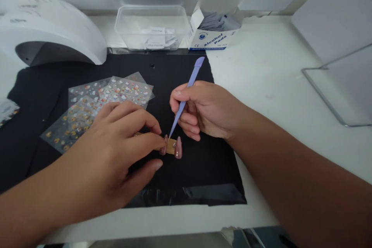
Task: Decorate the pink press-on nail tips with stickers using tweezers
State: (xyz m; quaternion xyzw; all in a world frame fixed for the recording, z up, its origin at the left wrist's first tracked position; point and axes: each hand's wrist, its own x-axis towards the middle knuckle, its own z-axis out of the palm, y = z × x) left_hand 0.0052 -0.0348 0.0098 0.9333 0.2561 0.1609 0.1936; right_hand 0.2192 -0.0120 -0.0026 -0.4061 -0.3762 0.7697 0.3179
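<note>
My right hand (200, 108) grips a slim purple nail tool (188, 89) like a pen, its fine tip pointing down at a false nail (163, 148). This nail is long, glossy and brownish pink, and sits on a short wooden stick (171, 146). A second false nail (178, 148) of the same colour is at the stick's right end. My left hand (116, 147) rests over the stick's left part, which it mostly hides. Its index fingertip touches the first nail, the middle finger bends behind the stick, and the thumb lies apart in front.
Clear sticker sheets (124, 89) overlap on the black mat (200, 178). At the back stand a white lamp (66, 27), a clear plastic tub (124, 33) with packets, and an open alcohol pads box (215, 40). A metal-framed stand (325, 102) is at right on the white table (270, 73).
</note>
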